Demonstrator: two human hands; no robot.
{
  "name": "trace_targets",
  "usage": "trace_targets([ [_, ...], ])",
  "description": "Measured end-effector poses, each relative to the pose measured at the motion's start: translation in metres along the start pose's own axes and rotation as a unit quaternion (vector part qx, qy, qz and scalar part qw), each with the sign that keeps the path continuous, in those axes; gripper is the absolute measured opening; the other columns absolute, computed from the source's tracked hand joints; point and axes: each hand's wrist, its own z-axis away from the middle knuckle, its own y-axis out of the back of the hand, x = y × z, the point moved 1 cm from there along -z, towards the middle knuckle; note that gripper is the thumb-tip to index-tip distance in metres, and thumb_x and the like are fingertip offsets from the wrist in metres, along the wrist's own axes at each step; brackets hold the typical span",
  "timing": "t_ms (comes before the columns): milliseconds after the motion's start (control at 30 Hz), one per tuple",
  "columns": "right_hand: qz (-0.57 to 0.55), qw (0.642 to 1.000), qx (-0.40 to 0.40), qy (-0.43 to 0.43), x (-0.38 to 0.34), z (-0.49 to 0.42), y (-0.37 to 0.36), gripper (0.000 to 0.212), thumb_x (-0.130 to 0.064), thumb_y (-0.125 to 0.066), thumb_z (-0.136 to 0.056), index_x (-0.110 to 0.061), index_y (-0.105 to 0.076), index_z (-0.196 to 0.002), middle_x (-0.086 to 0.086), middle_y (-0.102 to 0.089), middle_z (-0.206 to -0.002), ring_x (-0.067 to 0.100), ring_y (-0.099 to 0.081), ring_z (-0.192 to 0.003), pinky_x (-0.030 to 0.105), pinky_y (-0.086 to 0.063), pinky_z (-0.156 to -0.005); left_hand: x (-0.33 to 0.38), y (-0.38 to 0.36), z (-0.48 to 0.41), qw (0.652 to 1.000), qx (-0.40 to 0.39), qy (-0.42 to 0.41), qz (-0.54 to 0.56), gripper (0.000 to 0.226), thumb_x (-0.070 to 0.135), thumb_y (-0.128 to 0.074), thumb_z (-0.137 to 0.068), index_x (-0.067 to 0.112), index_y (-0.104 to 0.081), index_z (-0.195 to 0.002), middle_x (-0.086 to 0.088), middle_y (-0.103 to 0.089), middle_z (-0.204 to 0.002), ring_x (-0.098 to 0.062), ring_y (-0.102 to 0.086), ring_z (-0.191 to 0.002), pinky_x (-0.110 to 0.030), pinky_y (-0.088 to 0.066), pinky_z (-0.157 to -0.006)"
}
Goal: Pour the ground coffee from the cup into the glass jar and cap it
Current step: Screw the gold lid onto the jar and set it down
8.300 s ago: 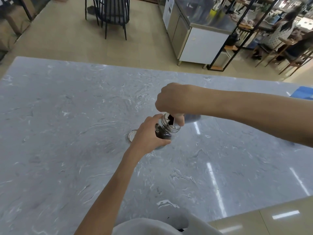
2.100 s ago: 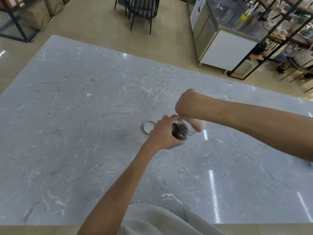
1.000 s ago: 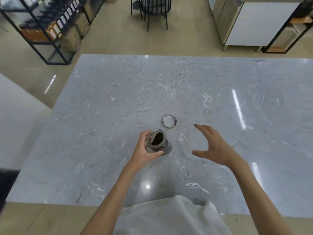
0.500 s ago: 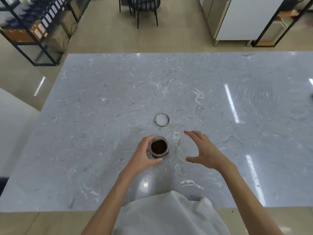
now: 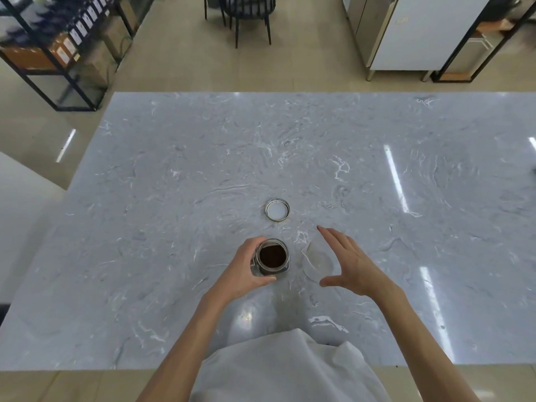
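Note:
A small glass jar point(image 5: 272, 256) stands upright on the grey marble table point(image 5: 174, 184), uncapped, with dark ground coffee inside. My left hand point(image 5: 246, 271) wraps around its left side. Right of the jar a pale, translucent cup point(image 5: 316, 264) stands on the table, looking empty. My right hand point(image 5: 351, 264) hovers spread just beside and over the cup, not gripping it. The jar's round metal lid point(image 5: 277, 209) lies upside down on the table a little beyond the jar.
The table's near edge point(image 5: 116, 369) runs just in front of my body. Beyond the far edge are a black chair point(image 5: 246, 13), a black shelving rack point(image 5: 58, 53) at left and a white cabinet point(image 5: 420, 33) at right.
My right hand finished pouring, set the cup down to the right of the jar and let go of it. The jar now stands upright, still in my left hand. The view tilted down.

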Motion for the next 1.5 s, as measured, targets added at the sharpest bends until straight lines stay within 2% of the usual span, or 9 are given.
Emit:
trace_targets([
  [233,0.034,0.999,0.005,0.011,0.003,0.003,0.0,0.126,-0.061,-0.08,-0.064,-0.025,-0.002,-0.156,-0.009,-0.011,-0.16,0.019,-0.019,-0.143,0.039,-0.026,-0.117,-0.003,0.011,0.003,1.0,-0.018,0.012,0.013,0.085,0.024,-0.089,-0.074,0.04,-0.04,-0.142,0.016,-0.047,-0.141,-0.001,-0.045,-0.134,-0.023,-0.038,-0.112],
  [367,-0.025,1.0,-0.001,-0.012,0.002,0.011,0.016,0.129,-0.083,-0.062,-0.061,-0.035,0.014,-0.153,-0.013,0.01,-0.161,0.016,0.008,-0.148,0.044,-0.004,-0.118,-0.003,0.015,0.004,0.998,-0.06,0.03,0.001,0.099,0.034,-0.088,-0.073,0.065,-0.022,-0.141,0.04,-0.028,-0.147,0.008,-0.031,-0.141,-0.024,-0.028,-0.117],
  [533,-0.149,0.978,0.117,-0.083,-0.004,-0.027,0.063,0.072,-0.061,-0.062,-0.08,-0.034,-0.042,-0.144,-0.02,-0.056,-0.128,0.003,-0.047,-0.117,0.024,-0.035,-0.097,-0.007,0.017,0.008,0.997,-0.068,0.046,-0.001,0.12,0.055,-0.089,-0.062,0.072,-0.002,-0.143,0.055,-0.002,-0.145,0.003,-0.014,-0.147,-0.026,-0.018,-0.116],
  [667,-0.103,0.99,0.022,-0.096,-0.028,-0.121,0.056,0.051,-0.041,-0.071,-0.086,-0.021,-0.059,-0.131,-0.003,-0.068,-0.11,0.01,-0.06,-0.097,0.03,-0.048,-0.09,-0.006,0.013,0.007,0.996,-0.072,0.047,0.001,0.115,0.045,-0.09,-0.067,0.058,-0.012,-0.15,0.035,-0.015,-0.154,0.003,-0.017,-0.146,-0.022,-0.018,-0.117],
  [833,0.094,0.983,-0.132,-0.09,-0.048,-0.197,0.002,0.086,-0.046,-0.076,-0.079,-0.024,-0.031,-0.15,0.006,-0.041,-0.143,0.03,-0.041,-0.128,0.042,-0.04,-0.103,0.002,0.008,0.001,0.998,-0.046,0.039,-0.011,0.102,0.032,-0.092,-0.072,0.025,-0.031,-0.153,0.009,-0.035,-0.156,-0.007,-0.033,-0.143,-0.025,-0.026,-0.12],
  [1067,0.162,0.977,-0.11,-0.09,-0.053,-0.213,-0.023,0.078,-0.042,-0.078,-0.078,-0.029,-0.039,-0.144,0.009,-0.038,-0.134,0.032,-0.039,-0.123,0.041,-0.045,-0.096,0.001,0.011,0.0,0.999,-0.032,0.026,-0.01,0.091,0.031,-0.093,-0.07,0.022,-0.043,-0.146,0.005,-0.048,-0.147,-0.01,-0.046,-0.136,-0.025,-0.035,-0.114],
  [1200,-0.071,0.987,-0.053,-0.132,-0.053,-0.204,-0.003,0.069,-0.037,-0.08,-0.077,-0.016,-0.043,-0.132,0.012,-0.05,-0.121,0.027,-0.057,-0.104,0.036,-0.05,-0.087,0.0,0.013,0.0,0.999,-0.031,0.019,-0.017,0.089,0.028,-0.092,-0.071,0.023,-0.044,-0.146,0.009,-0.048,-0.145,-0.011,-0.045,-0.136,-0.029,-0.034,-0.116],
  [1333,-0.448,0.875,-0.004,-0.184,-0.068,-0.158,0.036,0.08,-0.057,-0.084,-0.063,-0.013,-0.042,-0.115,0.013,-0.061,-0.115,0.019,-0.068,-0.099,0.036,-0.056,-0.088,0.0,0.012,0.0,0.999,-0.033,0.013,-0.021,0.084,0.036,-0.087,-0.073,0.033,-0.042,-0.144,0.019,-0.045,-0.14,-0.003,-0.043,-0.134,-0.027,-0.034,-0.115],
  [1500,-0.331,0.938,0.06,-0.084,-0.1,-0.068,0.024,0.045,-0.057,-0.078,-0.071,-0.026,-0.046,-0.076,-0.009,-0.07,-0.101,0.01,-0.066,-0.092,0.023,-0.052,-0.077,0.0,0.013,0.0,0.999,-0.036,0.02,-0.023,0.08,0.044,-0.086,-0.071,0.064,-0.035,-0.129,0.034,-0.047,-0.131,-0.001,-0.049,-0.127,-0.03,-0.041,-0.108],
])
